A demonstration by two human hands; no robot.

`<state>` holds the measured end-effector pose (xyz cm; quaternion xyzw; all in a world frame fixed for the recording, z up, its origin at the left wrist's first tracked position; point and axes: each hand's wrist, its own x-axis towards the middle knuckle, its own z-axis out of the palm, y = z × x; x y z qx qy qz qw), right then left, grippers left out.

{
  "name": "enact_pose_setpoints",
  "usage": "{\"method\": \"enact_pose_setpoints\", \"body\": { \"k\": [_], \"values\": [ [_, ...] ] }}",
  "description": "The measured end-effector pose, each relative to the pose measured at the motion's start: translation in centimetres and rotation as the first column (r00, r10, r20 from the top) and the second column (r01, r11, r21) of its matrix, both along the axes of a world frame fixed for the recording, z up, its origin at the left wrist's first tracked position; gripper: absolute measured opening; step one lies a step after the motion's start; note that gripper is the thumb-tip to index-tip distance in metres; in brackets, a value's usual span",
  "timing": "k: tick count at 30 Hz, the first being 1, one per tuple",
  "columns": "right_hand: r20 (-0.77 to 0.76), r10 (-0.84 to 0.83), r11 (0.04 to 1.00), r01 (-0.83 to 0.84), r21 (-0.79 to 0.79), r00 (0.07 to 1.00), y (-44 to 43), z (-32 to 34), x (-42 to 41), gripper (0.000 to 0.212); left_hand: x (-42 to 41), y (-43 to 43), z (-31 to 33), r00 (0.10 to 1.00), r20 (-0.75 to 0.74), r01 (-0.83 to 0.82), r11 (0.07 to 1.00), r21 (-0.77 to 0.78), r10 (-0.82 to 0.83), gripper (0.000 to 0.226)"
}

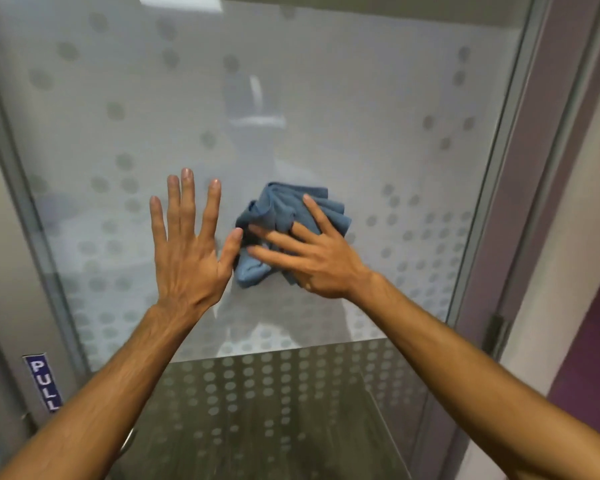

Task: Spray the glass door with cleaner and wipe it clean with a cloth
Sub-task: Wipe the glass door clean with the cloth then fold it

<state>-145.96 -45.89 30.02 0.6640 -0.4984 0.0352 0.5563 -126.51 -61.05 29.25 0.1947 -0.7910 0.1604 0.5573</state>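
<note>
The glass door (pixel 326 98) fills the view, frosted and patterned with grey dots. A crumpled blue cloth (pixel 278 209) is pressed against the glass near its middle. My right hand (pixel 312 258) lies flat over the cloth's lower right part with fingers spread, holding it to the pane. My left hand (pixel 187 251) rests flat on the glass just left of the cloth, fingers apart; its thumb tip touches the cloth's edge. No spray bottle is in view.
A blue PULL sign (pixel 44 382) sits on the left door frame, with a metal handle (pixel 129 441) partly hidden behind my left forearm. The metal frame (pixel 499 168) and a hinge (pixel 497 336) run down the right, beside a purple wall (pixel 589 358).
</note>
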Motion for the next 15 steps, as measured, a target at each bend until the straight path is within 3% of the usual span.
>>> {"method": "enact_pose_setpoints", "body": {
  "k": [4,8,11,15],
  "values": [
    [0.122,-0.047,0.986,0.066,-0.155,0.991,1.9,6.3,-1.7,0.053,-1.9,1.7,1.8,0.999,-0.034,0.010,0.999,-0.042,-0.011,0.068],
    [0.381,0.034,0.925,0.115,-0.362,0.924,3.0,9.6,-3.1,0.059,-3.6,2.7,2.9,0.999,-0.042,-0.013,0.998,-0.060,0.010,0.069],
    [0.511,0.082,0.888,0.170,-0.427,0.856,3.4,8.1,-3.0,0.060,-4.7,3.6,2.8,0.999,-0.044,-0.019,0.998,-0.064,0.016,0.068],
    [0.591,0.068,0.890,0.219,-0.400,0.804,4.9,1.5,-3.2,0.059,-5.6,4.8,1.6,1.000,-0.015,-0.020,0.999,-0.044,0.019,0.069]
  ]
}}
